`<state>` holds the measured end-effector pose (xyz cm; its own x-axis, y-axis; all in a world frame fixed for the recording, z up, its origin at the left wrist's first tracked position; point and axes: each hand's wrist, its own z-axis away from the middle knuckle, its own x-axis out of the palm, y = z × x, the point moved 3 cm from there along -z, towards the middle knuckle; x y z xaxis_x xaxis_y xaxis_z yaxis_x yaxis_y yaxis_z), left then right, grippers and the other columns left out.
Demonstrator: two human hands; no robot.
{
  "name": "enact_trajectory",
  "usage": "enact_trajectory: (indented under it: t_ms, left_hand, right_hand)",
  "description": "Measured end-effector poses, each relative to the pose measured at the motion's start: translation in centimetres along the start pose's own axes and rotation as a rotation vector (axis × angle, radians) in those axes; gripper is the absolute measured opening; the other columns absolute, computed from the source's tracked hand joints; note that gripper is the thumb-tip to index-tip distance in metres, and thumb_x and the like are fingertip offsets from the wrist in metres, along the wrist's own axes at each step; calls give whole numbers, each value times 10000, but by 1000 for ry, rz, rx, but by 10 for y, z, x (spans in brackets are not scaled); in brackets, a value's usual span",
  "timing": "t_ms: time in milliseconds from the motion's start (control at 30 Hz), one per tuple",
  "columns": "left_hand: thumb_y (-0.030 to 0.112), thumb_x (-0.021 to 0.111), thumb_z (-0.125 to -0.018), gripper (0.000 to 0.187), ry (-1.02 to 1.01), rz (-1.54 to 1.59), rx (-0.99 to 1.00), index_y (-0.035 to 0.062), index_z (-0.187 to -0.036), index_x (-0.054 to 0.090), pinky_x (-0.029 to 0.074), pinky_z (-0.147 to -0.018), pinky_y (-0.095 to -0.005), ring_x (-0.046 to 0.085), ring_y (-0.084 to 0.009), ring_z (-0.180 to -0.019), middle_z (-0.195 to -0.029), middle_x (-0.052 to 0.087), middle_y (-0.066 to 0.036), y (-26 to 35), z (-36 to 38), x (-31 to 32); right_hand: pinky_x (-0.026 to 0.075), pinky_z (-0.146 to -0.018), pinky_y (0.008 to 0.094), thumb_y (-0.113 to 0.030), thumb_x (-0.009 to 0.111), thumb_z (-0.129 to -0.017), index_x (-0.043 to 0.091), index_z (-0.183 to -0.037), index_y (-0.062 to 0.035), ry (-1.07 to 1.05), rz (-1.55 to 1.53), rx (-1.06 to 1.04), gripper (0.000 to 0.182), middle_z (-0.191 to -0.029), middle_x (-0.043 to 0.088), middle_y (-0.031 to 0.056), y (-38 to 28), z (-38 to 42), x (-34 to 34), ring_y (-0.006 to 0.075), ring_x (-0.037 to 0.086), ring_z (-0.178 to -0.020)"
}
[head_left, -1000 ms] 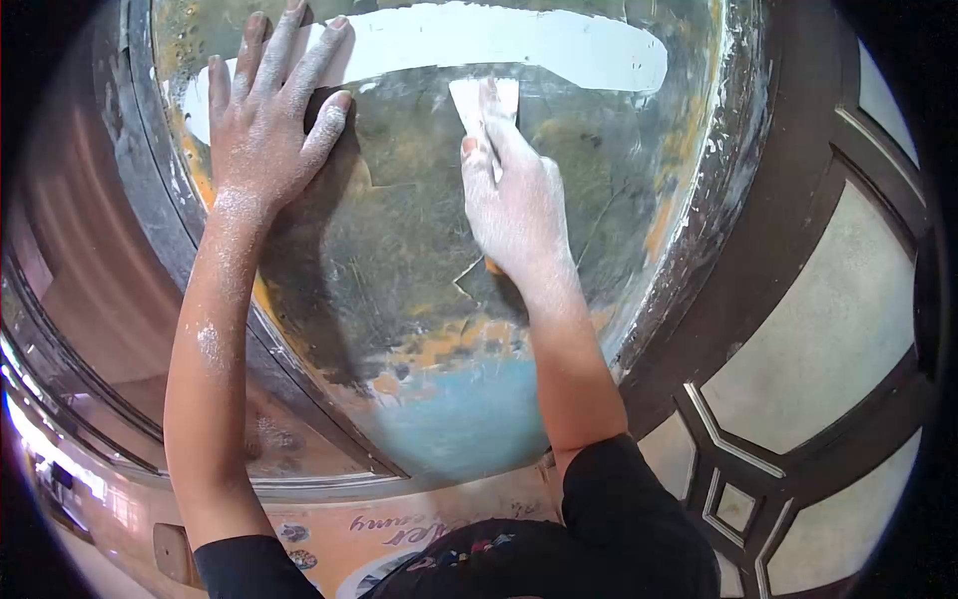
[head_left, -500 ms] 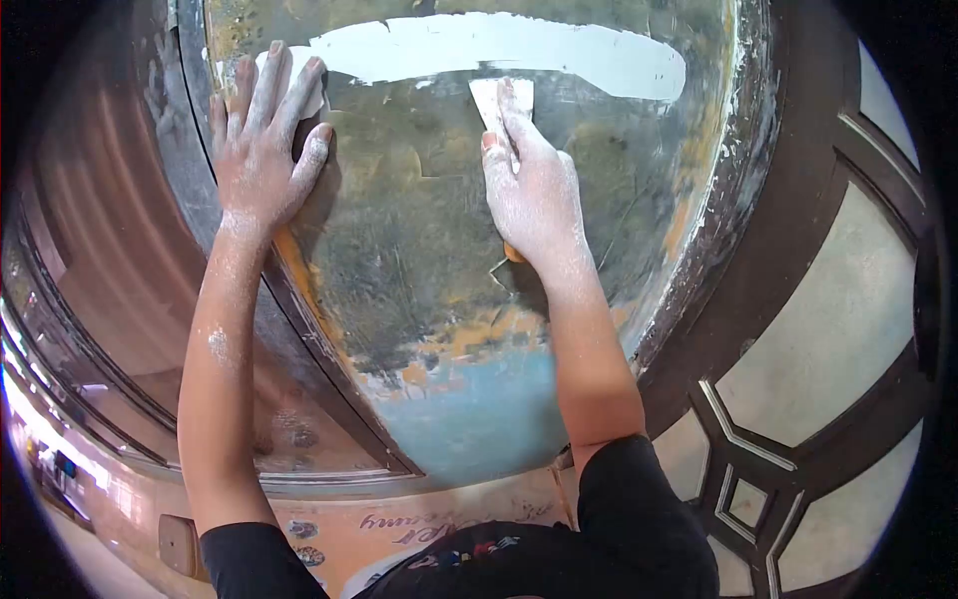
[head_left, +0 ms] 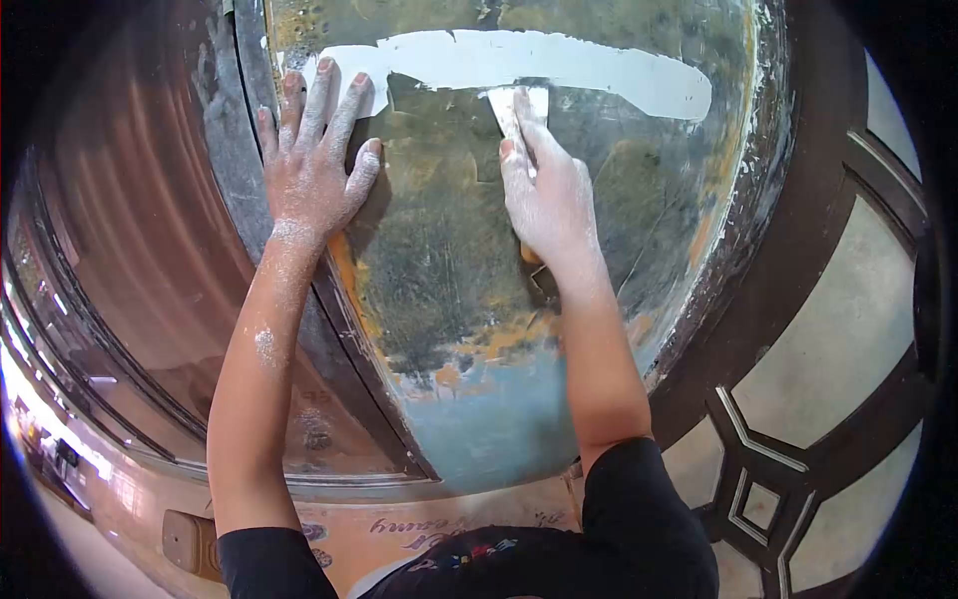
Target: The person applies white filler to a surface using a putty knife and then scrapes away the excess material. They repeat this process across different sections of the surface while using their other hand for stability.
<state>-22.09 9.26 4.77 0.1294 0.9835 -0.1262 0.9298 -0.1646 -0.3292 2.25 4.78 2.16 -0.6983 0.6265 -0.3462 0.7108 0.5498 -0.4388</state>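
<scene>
Flat against the wall panel (head_left: 429, 240), my left hand (head_left: 314, 175) has its fingers spread, the tips over the left end of a white putty band (head_left: 549, 60). White powder coats both hands. My right hand (head_left: 549, 185) grips a putty knife (head_left: 537, 104), index finger laid along its pale blade. The blade's top edge lies right at the lower edge of the band, near its middle. Part of the knife's orange handle (head_left: 529, 254) shows below the palm. The panel is worn, with dark green-grey, orange and light blue patches.
A dark wooden frame with pale panels (head_left: 828, 319) stands on the right. On the left is a brown, shiny surface (head_left: 130, 250) behind a dark frame strip. A brown box-shaped thing (head_left: 182, 539) sits low at the left.
The view has shifted, so the panel and both hands appear further right and slightly lower. My hands keep nearly the same places on the panel, the knife still just under the band.
</scene>
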Motion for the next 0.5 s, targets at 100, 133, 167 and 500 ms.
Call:
enact_trajectory:
  t_ms: [100,133,167,500]
  left_hand:
    - [414,558,-937,658,-7,0,-6,314,-1566,391,146,-1225,-601,155,-345,-1556,-1687,227,-51,1,0,-1]
    - [408,559,-935,664,-25,-5,-16,315,-1569,385,145,-1227,-599,150,-344,-1557,-1688,222,-53,2,0,-3]
    - [408,559,-935,664,-25,-7,-14,315,-1569,385,145,-1227,-599,150,-344,-1557,-1688,222,-53,2,-1,-3]
    - [444,524,-960,658,-25,-20,-13,323,-1583,350,133,-1233,-594,134,-329,-1561,-1689,216,-38,1,0,0]
  right_hand:
    - [525,-772,518,-197,503,-998,385,-1540,-72,-22,-1,11,569,-828,674,304,-1,9,12,468,674,-815]
    - [525,-813,464,-190,525,-996,430,-1512,-77,9,-25,7,537,-960,668,304,-4,4,11,469,661,-920]
    - [524,-855,410,-182,546,-994,474,-1485,-82,42,-48,5,506,-1092,662,305,-8,0,9,470,649,-1025]
    - [527,-814,456,-228,549,-990,470,-1496,-135,39,-54,-31,521,-980,660,319,-21,-2,20,476,659,-934]
